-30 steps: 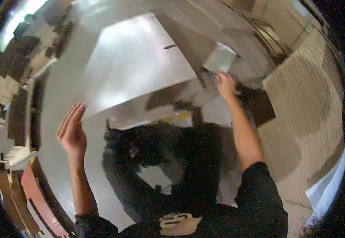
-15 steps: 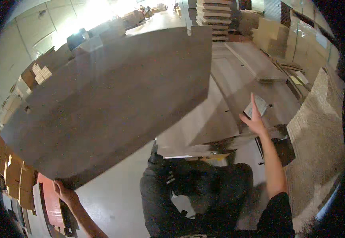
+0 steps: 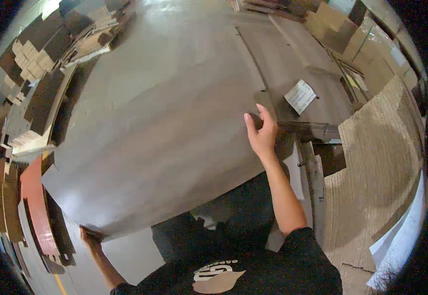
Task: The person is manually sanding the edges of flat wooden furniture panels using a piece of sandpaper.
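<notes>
A large, flat grey-brown panel (image 3: 159, 152) spans the middle of the head view, in front of my body. My left hand (image 3: 91, 237) grips its near left corner, fingers wrapped around the edge. Above the panel's right end is my right hand (image 3: 262, 133), thumb and fingers apart and nothing held. Whether its fingertips touch the panel, I cannot tell. Just right of that hand, a white printed paper label (image 3: 300, 97) lies on a stack of similar brown panels (image 3: 322, 88).
At the right stands a tall stack of ribbed brown sheets (image 3: 376, 162), with white paper (image 3: 401, 236) beside it. Cardboard boxes (image 3: 329, 27) sit at the far right. On the left are a long stack of boards (image 3: 36, 118) and a red board (image 3: 39, 196).
The panel has come down from a steep tilt to lie much flatter. My right hand has moved left, from over the label to the panel's right end. My left hand keeps its corner.
</notes>
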A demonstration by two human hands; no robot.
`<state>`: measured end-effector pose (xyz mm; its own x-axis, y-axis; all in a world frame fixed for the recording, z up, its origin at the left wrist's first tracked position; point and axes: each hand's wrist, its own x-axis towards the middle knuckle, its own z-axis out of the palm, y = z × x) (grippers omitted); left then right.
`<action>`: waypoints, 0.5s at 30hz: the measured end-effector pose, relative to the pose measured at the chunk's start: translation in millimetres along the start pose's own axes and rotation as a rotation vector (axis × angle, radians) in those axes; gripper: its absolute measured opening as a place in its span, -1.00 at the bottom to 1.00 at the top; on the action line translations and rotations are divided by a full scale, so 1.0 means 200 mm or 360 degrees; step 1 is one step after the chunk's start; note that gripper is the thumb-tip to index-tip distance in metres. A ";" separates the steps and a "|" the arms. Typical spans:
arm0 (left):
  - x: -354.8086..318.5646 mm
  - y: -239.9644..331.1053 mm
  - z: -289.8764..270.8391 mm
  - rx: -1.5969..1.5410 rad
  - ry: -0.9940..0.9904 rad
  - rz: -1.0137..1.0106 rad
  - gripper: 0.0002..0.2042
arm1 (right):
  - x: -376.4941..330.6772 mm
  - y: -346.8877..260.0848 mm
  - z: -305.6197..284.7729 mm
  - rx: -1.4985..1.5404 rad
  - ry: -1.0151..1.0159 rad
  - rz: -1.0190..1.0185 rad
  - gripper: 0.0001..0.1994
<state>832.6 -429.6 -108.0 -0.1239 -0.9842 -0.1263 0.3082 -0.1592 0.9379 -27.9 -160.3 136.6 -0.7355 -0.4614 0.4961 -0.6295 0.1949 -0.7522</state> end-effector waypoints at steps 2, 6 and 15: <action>-0.03 -0.15 0.13 0.0165 0.0194 -0.0159 -0.59 | -0.08 0.01 -0.08 -0.0039 0.0026 0.0036 -0.49; -0.14 0.04 0.03 0.0477 0.0125 0.0020 -0.62 | -0.15 0.03 -0.02 -0.0139 0.0104 -0.0142 -0.50; -0.22 0.22 1.31 0.0351 0.0353 -0.0090 -0.66 | -0.21 0.29 -0.57 -0.0119 0.0115 0.0262 -0.59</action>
<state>604.3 -372.8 22.6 0.0810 -0.9710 -0.2249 0.0920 -0.2174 0.9717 -61.7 -31.1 120.4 -0.8444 -0.3550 0.4012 -0.5143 0.3277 -0.7925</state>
